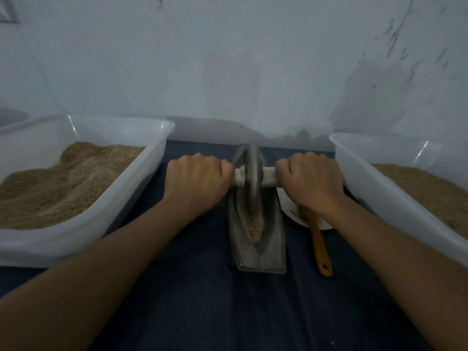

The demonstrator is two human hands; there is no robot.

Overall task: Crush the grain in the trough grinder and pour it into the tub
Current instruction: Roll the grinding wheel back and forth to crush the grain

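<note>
Crushing step: your left hand (196, 182) and right hand (310, 182) grip the axle (268, 179), wheel (252, 178) in trough (255, 239); next, keep rolling over grain (250, 224).

2 hands are showing: left hand (196, 182) and right hand (310, 182), 1 sitting each side of the grinder wheel (252, 173). 1 wheel, 1 pale axle handle (269, 179) running thru it, 1 metal trough (255, 231) under it, holding 1 heap of crushed grain (253, 228). 2 clear tubs: left tub (131, 188) and right tub (395, 196), 1 lying either side of the trough. 1 wooden spoon (319, 245) and 1 white plate (290, 209) are lying just right of the trough.
</note>
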